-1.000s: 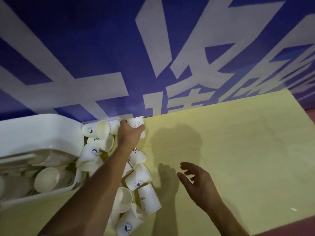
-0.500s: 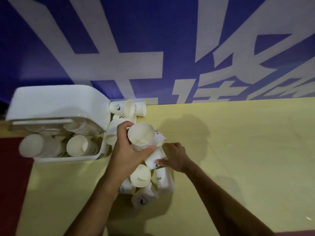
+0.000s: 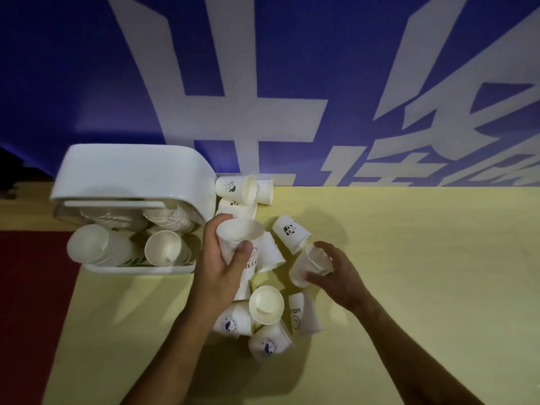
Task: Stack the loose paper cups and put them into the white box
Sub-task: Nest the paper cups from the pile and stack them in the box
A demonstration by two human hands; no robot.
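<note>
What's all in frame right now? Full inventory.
white box: one, white, lid up, table's left end
stacked cups: several stacks, white, lying in the box
loose cups: roughly ten, white with prints, on the table right of the box
table: one, yellow
banner: one, blue with white characters, behind the table
floor: red, left of the table
left hand: one, grips the rim-up cup beside the box
right hand: one, holds the tilted cup right of the pile

I see pale yellow worktop (image 3: pixel 423 273) meeting blue backdrop (image 3: pixel 73 68) with large white characters (image 3: pixel 242 118). Dark red floor (image 3: pixel 29 302) at left. Light dim, shadows soft.
</note>
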